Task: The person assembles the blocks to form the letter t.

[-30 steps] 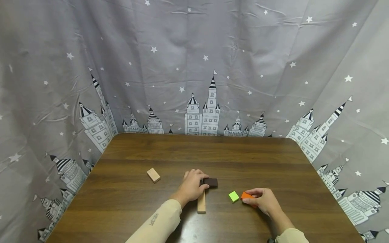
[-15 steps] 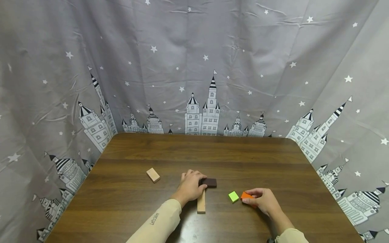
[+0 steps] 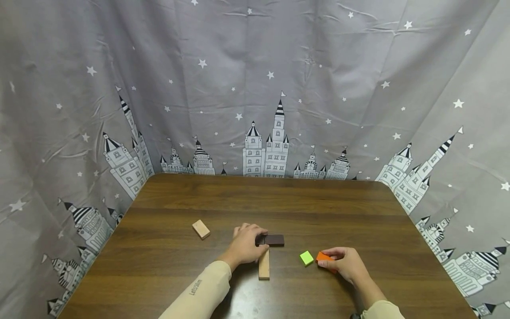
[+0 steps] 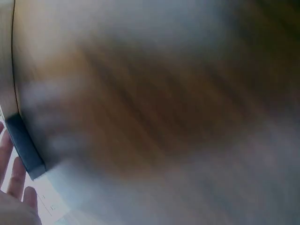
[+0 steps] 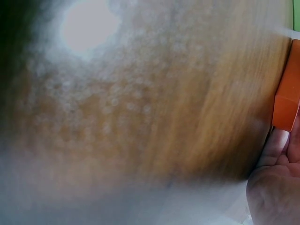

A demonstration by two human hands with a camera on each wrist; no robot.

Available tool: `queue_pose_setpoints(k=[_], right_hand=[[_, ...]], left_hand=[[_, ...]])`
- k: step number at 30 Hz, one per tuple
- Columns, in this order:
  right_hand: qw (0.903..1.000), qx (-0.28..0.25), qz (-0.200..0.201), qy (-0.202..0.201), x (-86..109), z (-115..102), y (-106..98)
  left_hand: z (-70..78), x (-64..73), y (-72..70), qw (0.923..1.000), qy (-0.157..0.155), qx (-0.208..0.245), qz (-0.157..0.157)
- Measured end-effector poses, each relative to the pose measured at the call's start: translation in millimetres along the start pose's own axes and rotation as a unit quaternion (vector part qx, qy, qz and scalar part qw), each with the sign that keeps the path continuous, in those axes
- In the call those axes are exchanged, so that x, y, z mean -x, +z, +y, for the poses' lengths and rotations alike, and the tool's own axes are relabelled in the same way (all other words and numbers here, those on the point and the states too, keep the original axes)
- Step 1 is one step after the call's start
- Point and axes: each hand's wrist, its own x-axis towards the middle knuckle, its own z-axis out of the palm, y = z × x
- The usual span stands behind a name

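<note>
Near the middle of the wooden table (image 3: 223, 204), my left hand (image 3: 244, 244) is at the left part of a dark brown block (image 3: 275, 240), its thumb and forefinger spread on either side. In the left wrist view its fingers (image 4: 17, 174) extend beside the dark block (image 4: 26, 145). A natural wood block (image 3: 264, 265) runs from the dark one toward the near edge. On the right, my right hand (image 3: 345, 264) pinches an orange block (image 3: 324, 257) between thumb and fingers. The right wrist view shows that orange block (image 5: 287, 93) at its edge.
A lime green block (image 3: 306, 258) lies just left of the orange one. Another natural wood block (image 3: 201, 229) lies alone toward the left. A grey curtain (image 3: 223, 88) with castles and stars hangs behind the table.
My left hand has slid a little to the left, uncovering more of the dark brown block. The right hand and the orange block have stayed in place.
</note>
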Motion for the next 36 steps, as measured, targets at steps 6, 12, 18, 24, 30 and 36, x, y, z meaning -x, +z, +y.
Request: queue_pose_setpoints(k=[6, 12, 18, 24, 30, 36], right_hand=[[1.0, 0.0, 0.002, 0.0, -0.9, 1, 1], [1.0, -0.005, -0.003, -0.001, -1.1, 0, 3], [1.0, 0.0, 0.001, -0.01, -1.1, -1, 4], [1.0, 0.003, 0.002, -0.008, -1.8, 0, 4], [1.0, 0.004, 0.004, -0.005, -1.1, 2, 3], [0.9999, -0.012, -0.009, -0.008, -0.4, 1, 1]], left_hand=[[-3.5, 3.0, -5.8, 0.999, -0.022, 0.031, -0.021], [-4.1, 2.3, -9.7, 0.9986, -0.026, 0.031, -0.034], [-4.9, 1.4, -12.2, 0.9982, -0.026, 0.033, -0.042], [-7.6, 3.8, -13.1, 0.9985, -0.016, 0.033, -0.039], [-18.2, 10.1, -18.2, 0.9977, -0.01, 0.06, 0.031], [-37.7, 23.1, -35.8, 0.9888, -0.035, 0.104, 0.101]])
